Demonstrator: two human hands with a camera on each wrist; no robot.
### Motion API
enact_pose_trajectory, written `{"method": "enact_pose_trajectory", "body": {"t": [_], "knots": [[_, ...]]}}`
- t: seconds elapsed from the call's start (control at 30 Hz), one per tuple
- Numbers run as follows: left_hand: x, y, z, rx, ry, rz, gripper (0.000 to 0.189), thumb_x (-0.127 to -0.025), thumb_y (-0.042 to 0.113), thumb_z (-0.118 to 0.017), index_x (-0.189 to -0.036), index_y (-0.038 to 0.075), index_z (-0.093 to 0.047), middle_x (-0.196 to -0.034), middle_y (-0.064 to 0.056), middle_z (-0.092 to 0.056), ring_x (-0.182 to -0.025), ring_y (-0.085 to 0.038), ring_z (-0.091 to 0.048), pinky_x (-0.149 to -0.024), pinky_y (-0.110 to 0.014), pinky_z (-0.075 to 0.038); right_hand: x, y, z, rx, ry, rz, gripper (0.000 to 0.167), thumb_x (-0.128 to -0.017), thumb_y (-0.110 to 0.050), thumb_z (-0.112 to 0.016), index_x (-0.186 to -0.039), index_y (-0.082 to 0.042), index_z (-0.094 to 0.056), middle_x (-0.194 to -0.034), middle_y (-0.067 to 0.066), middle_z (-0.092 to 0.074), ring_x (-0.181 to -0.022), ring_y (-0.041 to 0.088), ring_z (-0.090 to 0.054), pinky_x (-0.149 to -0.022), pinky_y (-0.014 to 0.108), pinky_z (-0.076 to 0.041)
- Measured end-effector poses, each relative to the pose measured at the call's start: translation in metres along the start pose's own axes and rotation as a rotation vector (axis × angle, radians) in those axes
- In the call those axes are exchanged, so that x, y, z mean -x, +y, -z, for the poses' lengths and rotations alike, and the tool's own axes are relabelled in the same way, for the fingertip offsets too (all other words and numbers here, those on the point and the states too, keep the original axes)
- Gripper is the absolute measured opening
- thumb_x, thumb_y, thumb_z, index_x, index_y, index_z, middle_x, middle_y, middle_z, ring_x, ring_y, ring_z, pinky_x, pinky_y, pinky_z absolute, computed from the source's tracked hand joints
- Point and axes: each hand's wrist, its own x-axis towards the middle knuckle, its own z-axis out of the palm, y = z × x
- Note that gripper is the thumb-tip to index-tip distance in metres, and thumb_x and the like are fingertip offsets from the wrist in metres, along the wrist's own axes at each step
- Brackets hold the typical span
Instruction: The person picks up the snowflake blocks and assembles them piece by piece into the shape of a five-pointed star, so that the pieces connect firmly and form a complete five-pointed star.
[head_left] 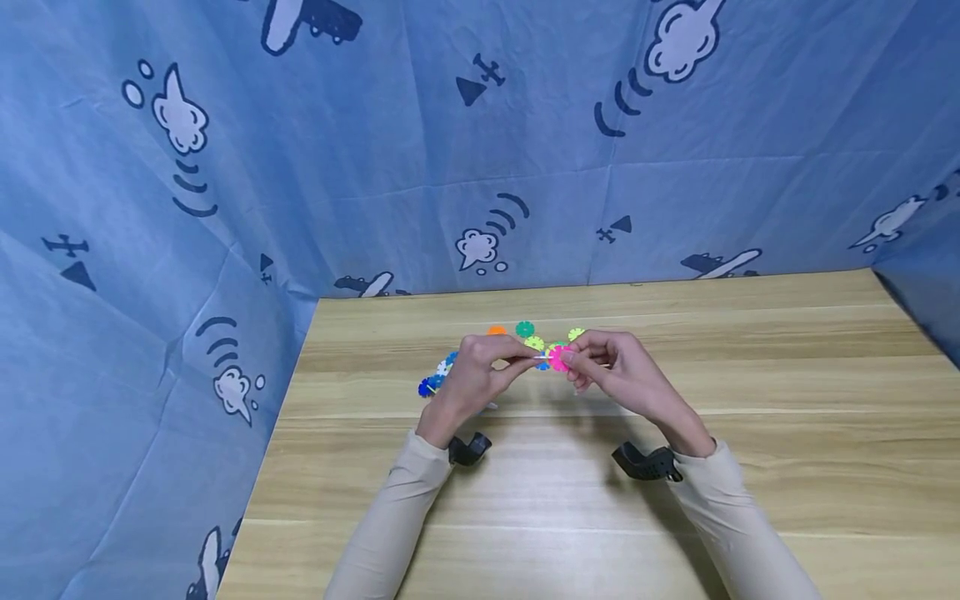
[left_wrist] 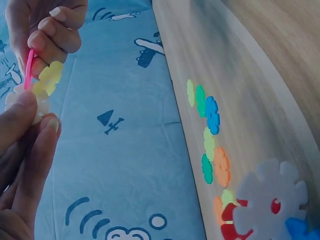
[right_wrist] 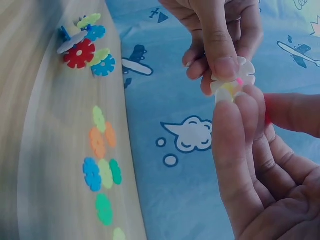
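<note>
My left hand [head_left: 474, 375] pinches a white snowflake disc [right_wrist: 247, 75] between thumb and fingers. Facing it, my right hand [head_left: 630, 377] pinches a pink snowflake disc [head_left: 558, 359], which appears edge-on in the left wrist view. The pink disc's edge meets the white one. A yellow snowflake disc [left_wrist: 49, 79] also sits against the white disc, close to the right hand's fingers. Both hands are raised above the table, and fingers partly cover the discs where they meet.
Loose discs lie on the wooden table [head_left: 555, 517] beyond the hands, including a green disc [head_left: 525, 329] and an orange disc [left_wrist: 222, 166]. Left of them, a cluster contains a red disc [right_wrist: 80, 54] and a tilted white disc [left_wrist: 270, 200]. A blue patterned curtain [head_left: 480, 150] hangs behind.
</note>
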Motion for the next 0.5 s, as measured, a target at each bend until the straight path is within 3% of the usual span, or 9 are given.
{"method": "enact_pose_trajectory", "body": {"t": [0.27,0.5], "knots": [[-0.0013,0.0088,-0.0004,-0.080,0.008,-0.079,0.007,-0.090,0.006,-0.081,-0.097,0.003,-0.083,-0.090,-0.007,-0.082,-0.080,-0.014,-0.077,-0.078,-0.013,-0.060,0.0037,-0.0044,-0.0025,0.039,0.033,-0.012,0.015,-0.100,-0.012,-0.070,-0.097,0.002,-0.071,-0.081,0.017,-0.073,-0.065,0.025,-0.072,-0.062,0.035,-0.063],[-0.0010,0.0084,0.0000,-0.071,0.012,-0.025,0.009,-0.090,0.006,-0.081,-0.098,0.004,-0.082,-0.092,-0.007,-0.082,-0.078,-0.013,-0.077,-0.076,-0.013,-0.059,0.0014,-0.0047,-0.0050,0.054,0.054,-0.024,0.018,-0.100,-0.020,-0.072,-0.097,-0.002,-0.073,-0.080,0.009,-0.075,-0.069,0.034,-0.074,-0.064,0.037,-0.064]]}}
